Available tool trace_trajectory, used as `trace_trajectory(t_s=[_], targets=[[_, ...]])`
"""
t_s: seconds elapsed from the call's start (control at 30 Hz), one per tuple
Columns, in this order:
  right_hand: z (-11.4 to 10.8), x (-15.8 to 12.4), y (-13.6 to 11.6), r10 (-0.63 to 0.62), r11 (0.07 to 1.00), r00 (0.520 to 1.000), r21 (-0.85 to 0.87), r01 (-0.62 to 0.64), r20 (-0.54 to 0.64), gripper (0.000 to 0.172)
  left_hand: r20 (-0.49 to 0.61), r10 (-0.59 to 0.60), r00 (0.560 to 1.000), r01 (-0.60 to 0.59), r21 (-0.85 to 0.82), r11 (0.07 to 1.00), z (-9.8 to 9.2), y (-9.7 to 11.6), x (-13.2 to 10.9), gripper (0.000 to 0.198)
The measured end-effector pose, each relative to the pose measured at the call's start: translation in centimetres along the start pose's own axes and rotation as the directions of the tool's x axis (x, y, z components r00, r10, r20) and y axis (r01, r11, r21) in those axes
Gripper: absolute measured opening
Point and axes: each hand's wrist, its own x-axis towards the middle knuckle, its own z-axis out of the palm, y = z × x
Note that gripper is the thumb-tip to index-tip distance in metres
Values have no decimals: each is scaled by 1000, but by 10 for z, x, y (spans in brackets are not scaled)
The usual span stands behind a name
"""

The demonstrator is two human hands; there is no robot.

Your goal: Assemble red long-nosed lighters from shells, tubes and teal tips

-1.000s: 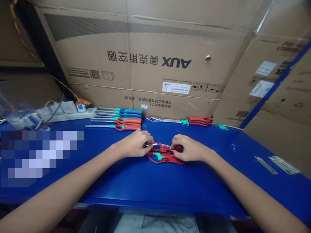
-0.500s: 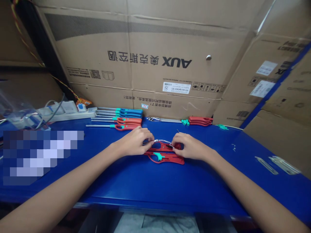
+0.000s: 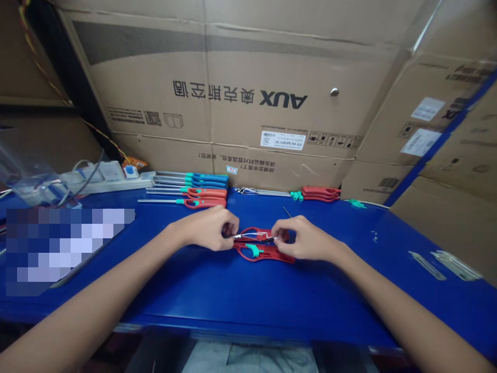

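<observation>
A red plastic lighter handle shell [image 3: 264,252] with a teal trigger lies open on the blue table [image 3: 233,290]. My left hand [image 3: 212,233] is curled at its left end, pinching the end of a thin metal tube or wire [image 3: 252,237]. My right hand [image 3: 301,238] is closed at the shell's right end, fingertips pinching the other end of that thin metal part. The part runs level between both hands, just over the shell.
Finished long lighters with teal and red handles [image 3: 194,189] lie at the back left. More red handles with metal rods [image 3: 306,194] lie at the back centre. Large cardboard boxes [image 3: 240,98] wall the back. A power strip [image 3: 104,178] and metal strips [image 3: 442,261] sit at the sides.
Both hands have lowered the thin metal part toward the red shell and drawn it straighter. My left hand has curled tighter and shifted slightly left.
</observation>
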Motion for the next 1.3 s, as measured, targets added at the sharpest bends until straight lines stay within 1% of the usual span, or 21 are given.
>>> trace_trajectory(t_s=[0.1, 0.23, 0.4, 0.53, 0.67, 0.8, 0.97, 1.1, 1.3], targets=[[2, 0, -7, -17, 997, 999, 72, 13, 49, 10, 52, -31, 998, 33, -30, 999, -1, 2, 0, 9], [4, 0, -7, -7, 996, 996, 88, -1, 91, 9, 72, -42, 997, 43, -22, 999, 2, 2, 1, 8], [5, -1, -6, -3, 997, 989, 82, -10, 148, 10, 63, -6, 998, 6, 6, 1000, 8, 0, 2, 7], [7, -2, -6, 11, 998, 986, 53, -20, 168, 10, 53, 21, 998, -23, 36, 999, 11, 1, 3, 8], [7, -1, -6, 7, 1000, 986, 28, -12, 169, 8, 19, 34, 999, -36, 60, 998, 12, 2, 4, 10], [8, -2, -5, -13, 1000, 988, 19, 11, 153, 7, 22, 38, 999, -40, 87, 995, 12, 1, 4, 10], [9, -2, -5, -35, 999, 989, 11, 34, 141, 12, 10, 23, 1000, -23, 99, 995, 11, 0, 3, 10], [10, -1, -4, -50, 998, 990, -21, 53, 130, 10, 4, 37, 999, -37, 108, 993, 9, 0, 3, 11], [9, -2, -4, -79, 997, 992, -19, 81, 101, 15, -6, 55, 998, -54, 123, 991, 11, -3, 4, 13]])
